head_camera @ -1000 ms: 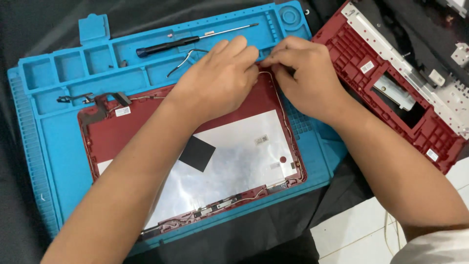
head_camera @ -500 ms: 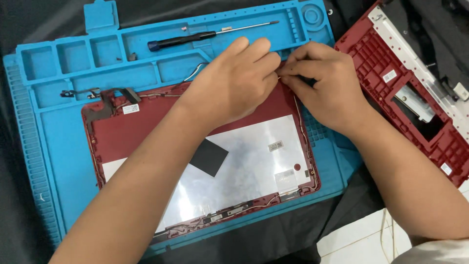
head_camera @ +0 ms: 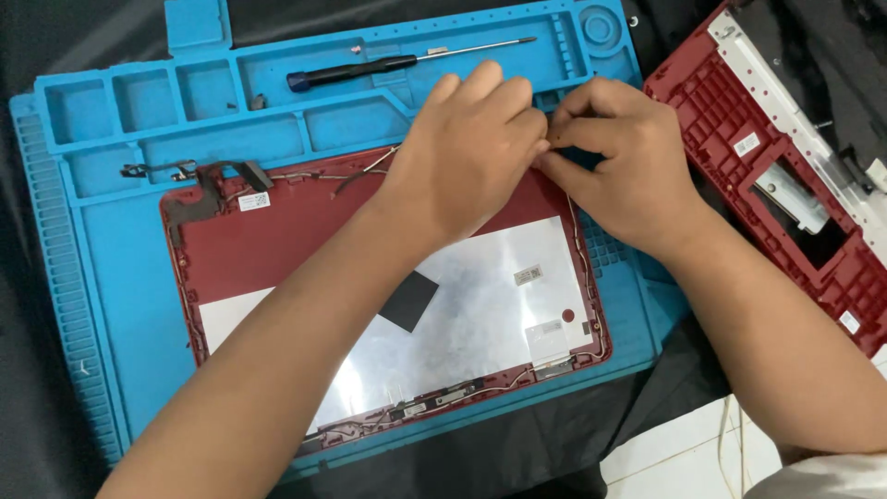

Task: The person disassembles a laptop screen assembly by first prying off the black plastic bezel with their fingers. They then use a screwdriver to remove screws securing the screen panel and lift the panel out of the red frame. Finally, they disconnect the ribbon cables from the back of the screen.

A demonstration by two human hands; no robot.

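lying nearest on the blue work mat (head_camera: 111,305) is the red laptop lid shell (head_camera: 277,263), inside face up, its silver foil sheet (head_camera: 480,323) and black pad (head_camera: 407,300) bare. the screen panel looks already out, while thin cables (head_camera: 314,176) and a hinge bracket (head_camera: 199,171) remain along its edges, so stripping seems partway done. at the far right corner both hands meet: the left hand (head_camera: 467,152) curls over the rim, fingers nearly closed, and the right hand (head_camera: 614,157) pinches thumb to forefinger just beside it — on what i cannot tell, it is too small. beyond lies a screwdriver (head_camera: 388,63) in the mat's tray; to the right, the red base chassis (head_camera: 767,157).
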